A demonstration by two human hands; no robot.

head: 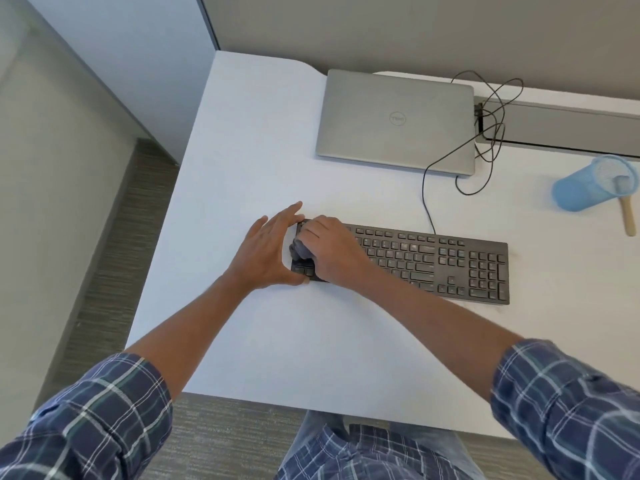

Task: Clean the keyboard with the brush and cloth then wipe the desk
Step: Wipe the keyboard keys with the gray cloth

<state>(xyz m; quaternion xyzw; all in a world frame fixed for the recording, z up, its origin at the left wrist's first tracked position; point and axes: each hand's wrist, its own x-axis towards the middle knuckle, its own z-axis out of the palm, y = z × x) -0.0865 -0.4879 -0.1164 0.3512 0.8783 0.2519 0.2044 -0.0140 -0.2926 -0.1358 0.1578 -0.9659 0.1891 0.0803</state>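
cloth stage of the keyboard cleaning, judging by the layout. gripping a bunched grey cloth point(299, 249) in the right hand point(329, 251), fingers curled round it, pressing it onto the keys at the nine o'clock end of the black keyboard point(433, 261). bracing that same end with the left hand point(268, 251): fingers straight and spread, holding nothing, thumb against the near corner, forefinger tip by the far corner. keyboard lying flat near the middle of the white counter point(242, 150), its cable point(426, 199) running off toward twelve o'clock beside a closed silver dell laptop point(394, 123). out at three o'clock, well apart from the keyboard, a blue cup point(581, 188) tipped on its side with the wooden-handled brush point(628, 216) at its mouth, touched by neither hand; brushing probably finished, though impossible to confirm from here. next, most likely: dragging the cloth along the key rows toward three o'clock, with light pressure to avoid jamming keys, left hand kept planted to stop any sliding. after that, wiping the counter itself, lifting or shifting the keyboard to reach beneath
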